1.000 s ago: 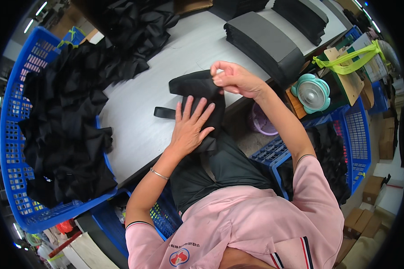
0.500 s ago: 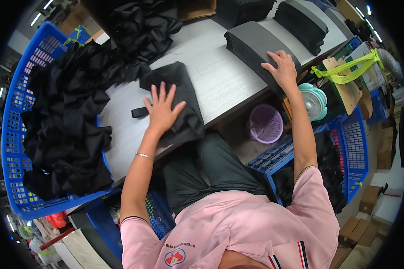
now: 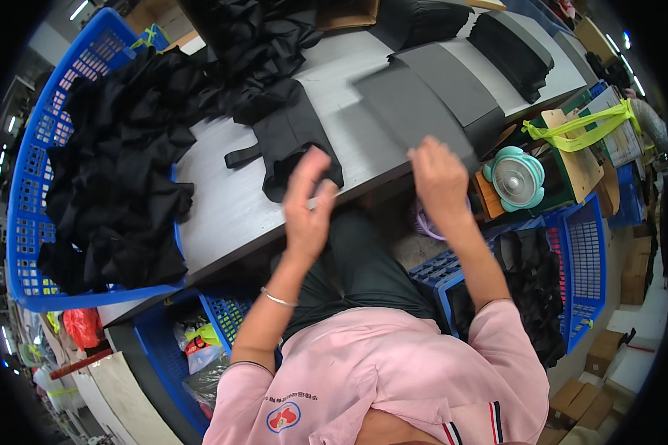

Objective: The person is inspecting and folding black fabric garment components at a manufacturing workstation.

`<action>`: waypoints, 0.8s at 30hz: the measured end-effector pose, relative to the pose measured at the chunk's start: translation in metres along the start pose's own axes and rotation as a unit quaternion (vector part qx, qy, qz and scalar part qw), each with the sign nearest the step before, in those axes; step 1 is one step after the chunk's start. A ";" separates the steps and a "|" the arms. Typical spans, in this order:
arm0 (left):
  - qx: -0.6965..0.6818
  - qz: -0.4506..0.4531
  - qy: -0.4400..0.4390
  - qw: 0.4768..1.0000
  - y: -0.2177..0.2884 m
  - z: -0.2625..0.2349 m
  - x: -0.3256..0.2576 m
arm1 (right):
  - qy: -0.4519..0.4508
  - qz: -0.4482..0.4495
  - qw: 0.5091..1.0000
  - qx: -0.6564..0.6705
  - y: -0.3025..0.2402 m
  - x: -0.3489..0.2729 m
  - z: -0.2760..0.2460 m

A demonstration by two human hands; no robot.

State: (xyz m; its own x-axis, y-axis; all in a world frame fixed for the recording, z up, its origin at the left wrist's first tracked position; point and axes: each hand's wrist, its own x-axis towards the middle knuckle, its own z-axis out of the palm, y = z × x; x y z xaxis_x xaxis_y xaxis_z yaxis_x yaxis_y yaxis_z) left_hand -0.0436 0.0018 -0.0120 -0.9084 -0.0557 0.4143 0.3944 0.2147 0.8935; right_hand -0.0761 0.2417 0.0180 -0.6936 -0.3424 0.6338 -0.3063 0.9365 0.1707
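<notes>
Clock taken from mid-view.

9–10 o'clock: left basket [image 3: 22, 222], blue, heaped with loose black cloth [image 3: 126, 163] that spreads onto the table [image 3: 215, 211].

11 o'clock: strapped piece [image 3: 286, 122], black, lying on the table; its loop [image 3: 243, 156] points toward 9.

Near centre: left hand [image 3: 309, 204], thumb parted from fingers, no grasp visible; contact with the strapped piece cannot be told.

1 o'clock: grey sheet [image 3: 408, 107], blurred, near edge pinched by the right hand [image 3: 439, 182], fingers drawn in. Just beyond, grey-topped stack [image 3: 456, 78].

3 o'clock: right basket [image 3: 588, 259], blue, holding black pieces [image 3: 531, 278].

Progress, judged: one sheet in hand, apart from the strapped piece; stack thick, so much left. Whether the heaped cloth is finished: cannot tell.
</notes>
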 end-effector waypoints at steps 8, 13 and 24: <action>-0.516 -0.441 -0.226 0.698 -0.022 0.067 -0.121 | -0.238 0.141 0.869 0.411 -0.078 -0.092 -0.058; -0.641 -0.345 -0.223 0.648 -0.021 0.059 -0.120 | -0.288 0.257 0.738 0.554 -0.078 -0.100 -0.101; -0.551 -0.400 -0.058 0.730 0.009 0.023 -0.099 | -0.274 0.338 0.762 0.480 -0.090 -0.126 -0.095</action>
State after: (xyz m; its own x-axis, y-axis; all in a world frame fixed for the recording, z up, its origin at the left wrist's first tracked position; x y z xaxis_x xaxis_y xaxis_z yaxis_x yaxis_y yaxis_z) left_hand 0.0471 0.0316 -0.0488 -0.8892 0.3642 -0.2768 -0.4556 -0.7595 0.4643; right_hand 0.1009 0.2078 -0.0052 -0.9919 -0.0326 -0.1224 0.0881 0.5167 -0.8516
